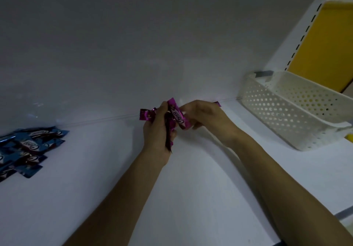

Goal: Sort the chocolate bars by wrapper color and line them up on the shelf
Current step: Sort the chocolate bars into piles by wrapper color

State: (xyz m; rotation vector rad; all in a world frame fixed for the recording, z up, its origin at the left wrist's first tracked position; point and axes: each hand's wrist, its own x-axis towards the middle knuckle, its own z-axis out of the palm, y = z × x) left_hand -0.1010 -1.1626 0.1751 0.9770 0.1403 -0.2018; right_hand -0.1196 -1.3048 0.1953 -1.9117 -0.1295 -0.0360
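Spanning most of the view, the white shelf meets a pale back panel along a thin seam. At the right stands a slotted upright with a yellow panel behind it. Below them a white perforated basket sits on the shelf, well apart from the hands.

Two bare forearms reach in from the lower edge and converge near the seam at the middle. At far left a cluster of blue bars lies flat on the shelf, overlapping one another, close to the back panel.

The left hand is turned with its back to the camera, fingers curled round a bunch of magenta bars. Their crimped ends stick out past the knuckles on the left and down beside the palm. The right hand comes in palm down, wrist bent slightly inward. Its fingers are bent and close on the right edge of one logo bar, which stands nearly upright between the two hands with the left thumb against its other side. A magenta tip shows past the right hand's knuckles; whether it is held cannot be told.
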